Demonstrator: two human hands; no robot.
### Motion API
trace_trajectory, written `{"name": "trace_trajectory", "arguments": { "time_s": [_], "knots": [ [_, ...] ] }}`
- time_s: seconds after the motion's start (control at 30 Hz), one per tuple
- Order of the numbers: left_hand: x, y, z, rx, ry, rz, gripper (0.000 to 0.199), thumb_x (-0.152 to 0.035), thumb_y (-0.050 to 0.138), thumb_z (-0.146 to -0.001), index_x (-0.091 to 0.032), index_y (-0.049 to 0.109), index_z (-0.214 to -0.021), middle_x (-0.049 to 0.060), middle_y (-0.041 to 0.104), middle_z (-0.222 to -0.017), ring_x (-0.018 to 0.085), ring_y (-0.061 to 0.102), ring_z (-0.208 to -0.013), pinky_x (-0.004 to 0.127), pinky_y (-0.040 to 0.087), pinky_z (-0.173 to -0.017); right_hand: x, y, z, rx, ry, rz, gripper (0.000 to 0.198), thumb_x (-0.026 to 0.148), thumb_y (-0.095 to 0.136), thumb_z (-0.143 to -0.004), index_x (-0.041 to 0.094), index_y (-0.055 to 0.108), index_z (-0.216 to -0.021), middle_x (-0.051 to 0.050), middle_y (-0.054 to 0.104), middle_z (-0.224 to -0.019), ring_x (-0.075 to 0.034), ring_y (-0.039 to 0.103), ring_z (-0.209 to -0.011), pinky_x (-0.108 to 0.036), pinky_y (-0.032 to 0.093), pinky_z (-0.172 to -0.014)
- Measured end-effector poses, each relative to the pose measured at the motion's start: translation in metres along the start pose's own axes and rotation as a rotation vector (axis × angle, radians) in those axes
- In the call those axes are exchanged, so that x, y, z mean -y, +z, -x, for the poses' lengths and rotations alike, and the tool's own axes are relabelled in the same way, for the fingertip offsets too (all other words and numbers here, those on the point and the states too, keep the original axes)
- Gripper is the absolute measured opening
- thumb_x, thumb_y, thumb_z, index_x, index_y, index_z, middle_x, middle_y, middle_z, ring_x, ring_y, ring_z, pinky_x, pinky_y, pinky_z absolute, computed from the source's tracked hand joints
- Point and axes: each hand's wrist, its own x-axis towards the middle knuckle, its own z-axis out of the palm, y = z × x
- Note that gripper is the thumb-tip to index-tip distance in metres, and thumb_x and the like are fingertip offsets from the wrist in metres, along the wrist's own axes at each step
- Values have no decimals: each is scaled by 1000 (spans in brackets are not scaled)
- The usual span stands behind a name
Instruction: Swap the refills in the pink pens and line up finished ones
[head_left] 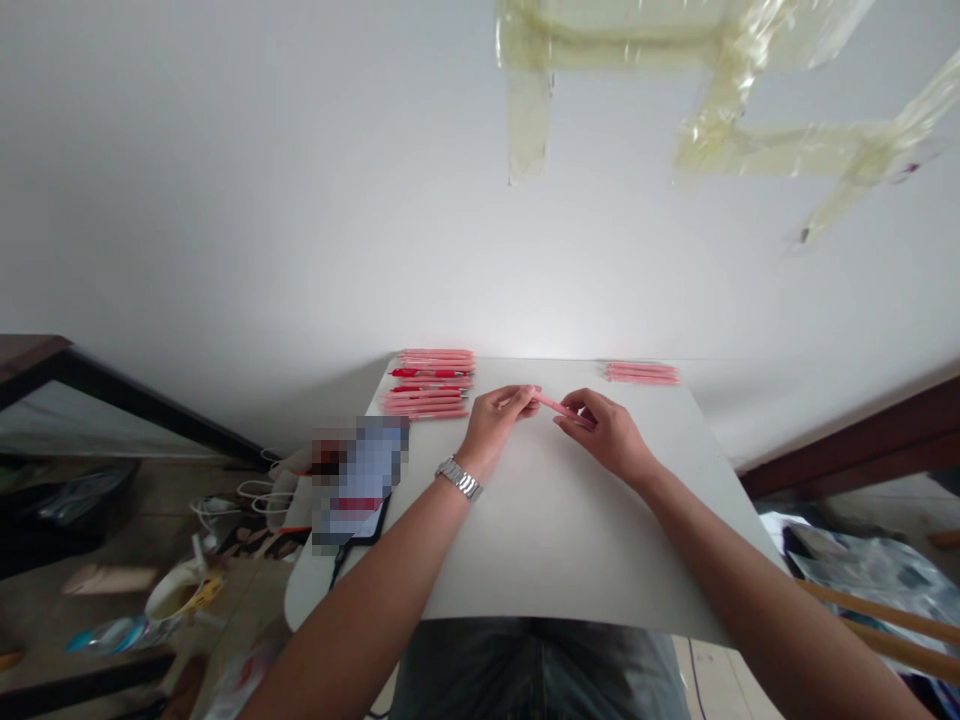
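A slim pink pen (553, 404) is held between both hands above the middle of the white table. My left hand (501, 412), with a metal-band watch on its wrist, pinches the pen's left end. Around its right end my right hand (604, 428) has its thumb and fingers closed. Several pink pens (431, 403) lie side by side at the table's back left, with two red pens (431, 374) among them. A smaller group of pink pens (643, 373) lies at the back right.
The white table (570, 560) stands against a pale wall (300, 200) with yellowed tape on it. A phone (364, 490), blurred out, with a cable lies at the table's left edge. A cup (176, 592) and a plastic bottle (116, 636) are on the lower left.
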Motion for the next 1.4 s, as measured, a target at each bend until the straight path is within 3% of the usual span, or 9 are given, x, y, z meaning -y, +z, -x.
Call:
{"name": "trace_trajectory", "arguments": {
  "time_s": [0.17,0.3,0.47,0.73,0.93,1.13,1.23,1.4],
  "knots": [
    [0,-2,-2,-14,-4,37,39,-49,80,-83,-15,83,-101,12,77,-103,18,70,-90,39,58,-96,5,-4,-1,16,12,-16,35,49,51,-102,22,69,-114,-6,71,-91,-17,60,-70,-30,48,-68],
    [1,-2,-2,-10,-6,51,40,-49,80,-82,-15,82,-104,10,77,-98,17,70,-87,39,58,-95,6,-4,-2,37,-58,10,38,48,45,-105,21,71,-111,-8,69,-89,-18,60,-73,-32,47,-69],
    [1,-1,-1,8,-14,58,41,-49,80,-83,-16,81,-106,9,76,-94,17,69,-87,38,57,-95,4,-1,-2,8,-45,20,30,46,50,-103,22,67,-98,-6,66,-84,-18,58,-71,-30,47,-66],
    [-2,-1,0,87,10,38,39,-44,81,-83,-17,79,-111,9,77,-103,18,71,-93,40,54,-100,-1,1,0,2,31,45,19,43,58,-96,24,61,-97,-4,69,-83,-17,61,-67,-29,46,-65],
    [-1,0,1,111,3,11,38,-44,80,-85,-16,79,-110,9,77,-100,18,71,-90,38,55,-96,-2,2,1,41,55,32,16,34,60,-92,24,55,-104,-2,71,-86,-17,63,-67,-27,44,-63],
    [3,-1,-1,98,7,31,40,-46,80,-84,-16,78,-111,10,78,-102,19,72,-92,39,56,-98,4,0,-1,61,-21,7,33,42,43,-105,22,61,-125,-4,69,-83,-18,64,-74,-29,47,-71],
    [3,-1,-2,84,5,31,41,-46,81,-83,-16,79,-110,10,78,-101,18,73,-90,38,57,-97,4,0,-2,51,-64,28,32,40,40,-107,23,65,-116,-5,70,-87,-19,64,-79,-30,47,-74],
    [3,-1,-1,73,-11,20,38,-45,81,-83,-16,79,-108,10,78,-100,18,73,-88,38,58,-95,1,2,0,55,0,46,13,34,55,-99,25,62,-106,-2,70,-86,-17,63,-72,-28,45,-67]
  ]
}}
